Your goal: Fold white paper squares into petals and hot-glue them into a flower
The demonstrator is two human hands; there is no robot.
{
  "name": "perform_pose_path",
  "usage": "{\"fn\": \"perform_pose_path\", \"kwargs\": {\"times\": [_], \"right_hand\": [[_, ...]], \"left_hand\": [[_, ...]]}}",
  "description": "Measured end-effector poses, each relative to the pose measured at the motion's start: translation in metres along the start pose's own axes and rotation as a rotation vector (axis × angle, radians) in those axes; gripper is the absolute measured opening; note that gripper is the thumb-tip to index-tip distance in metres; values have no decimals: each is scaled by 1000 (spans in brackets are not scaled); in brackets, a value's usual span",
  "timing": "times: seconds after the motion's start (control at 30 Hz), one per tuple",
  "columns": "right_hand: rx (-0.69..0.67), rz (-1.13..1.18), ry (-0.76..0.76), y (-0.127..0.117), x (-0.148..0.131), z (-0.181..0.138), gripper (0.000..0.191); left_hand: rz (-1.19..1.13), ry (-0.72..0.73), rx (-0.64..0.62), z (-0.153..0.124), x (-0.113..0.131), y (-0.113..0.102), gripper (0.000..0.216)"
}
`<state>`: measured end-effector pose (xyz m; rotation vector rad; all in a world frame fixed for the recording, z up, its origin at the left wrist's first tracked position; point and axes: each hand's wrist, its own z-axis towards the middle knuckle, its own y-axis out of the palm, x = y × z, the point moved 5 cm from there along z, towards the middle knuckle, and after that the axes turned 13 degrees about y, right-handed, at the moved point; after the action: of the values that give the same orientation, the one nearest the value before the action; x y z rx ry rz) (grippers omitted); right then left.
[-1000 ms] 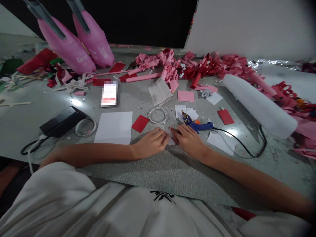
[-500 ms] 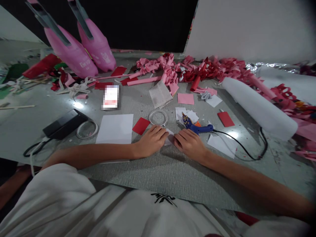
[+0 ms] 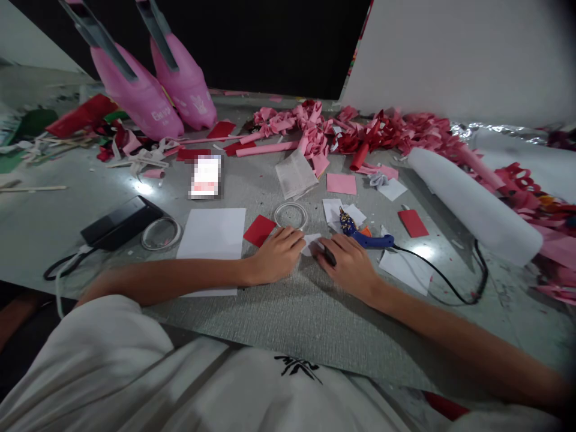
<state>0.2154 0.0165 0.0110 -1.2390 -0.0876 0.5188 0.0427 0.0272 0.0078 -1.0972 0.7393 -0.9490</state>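
Note:
A small piece of white paper [image 3: 311, 243] lies between my hands on the grey tabletop. My left hand [image 3: 279, 255], fingers curled and pressed together, holds its left end. My right hand [image 3: 348, 264] is closed at the paper's right end, with a dark gap showing between thumb and fingers. The fingertips hide both ends of the paper. A blue glue gun [image 3: 371, 240] lies just beyond my right hand, its nozzle over white scraps. A red paper square [image 3: 260, 230] is close to my left hand, and a white ring [image 3: 290, 216] lies just beyond.
A large white sheet [image 3: 213, 231] lies partly under my left forearm. Further left are a black device [image 3: 121, 222] and a coiled white cable [image 3: 161, 234]. Pink bottles [image 3: 191, 90] stand behind a phone [image 3: 206, 177]. Pink paper flowers [image 3: 315, 135] and a white roll [image 3: 477, 207] line the back and right.
My right hand has shifted slightly right, and its thumb and fingers have parted a little. The paper between the hands has changed shape slightly. The whole view has also shifted a little.

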Motion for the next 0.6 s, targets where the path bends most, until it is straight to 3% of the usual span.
{"fn": "perform_pose_path", "kwargs": {"times": [0.13, 0.23, 0.4, 0.6], "right_hand": [[2, 28, 28, 3, 3, 0, 11], [7, 44, 36, 2, 4, 0, 16], [8, 55, -10, 1, 1, 0, 19], [5, 103, -60, 2, -1, 0, 14]], "left_hand": [[-20, 70, 64, 1, 2, 0, 20], [-41, 80, 95, 2, 3, -2, 24], [-113, 34, 160, 3, 0, -4, 31], [-190, -13, 132, 3, -3, 2, 33]]}}
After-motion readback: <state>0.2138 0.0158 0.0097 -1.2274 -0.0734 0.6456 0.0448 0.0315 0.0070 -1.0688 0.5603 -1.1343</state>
